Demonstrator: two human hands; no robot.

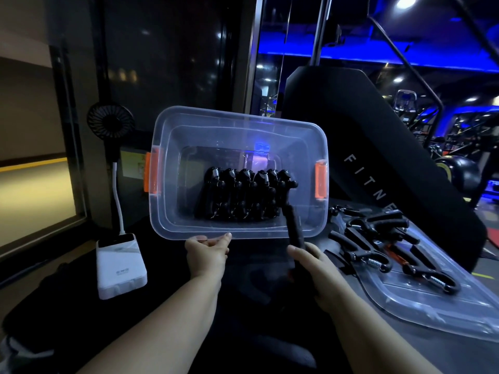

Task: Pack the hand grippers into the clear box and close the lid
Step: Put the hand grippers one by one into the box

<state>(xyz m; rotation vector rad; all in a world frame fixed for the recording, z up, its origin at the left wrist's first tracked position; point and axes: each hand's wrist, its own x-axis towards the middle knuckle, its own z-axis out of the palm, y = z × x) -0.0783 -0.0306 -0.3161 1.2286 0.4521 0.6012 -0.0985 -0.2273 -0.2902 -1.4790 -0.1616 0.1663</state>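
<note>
The left hand (208,251) pinches the near rim of the tilted clear box (172,228). Inside it stands a row of black hand grippers (243,195) with coiled steel springs. The right hand (310,265) wraps one foam-handled gripper (293,225) over the rim. More grippers (378,244) lie on the transparent lid (432,300).

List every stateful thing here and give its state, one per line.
clear box: open, tilted toward the camera, latches undone
lid: off, lying flat at right
packed grippers: standing in a row inside the box
loose grippers: unpacked, lying on the lid
left hand: holding the box rim
right hand: gripping one gripper, its head in the box
</note>
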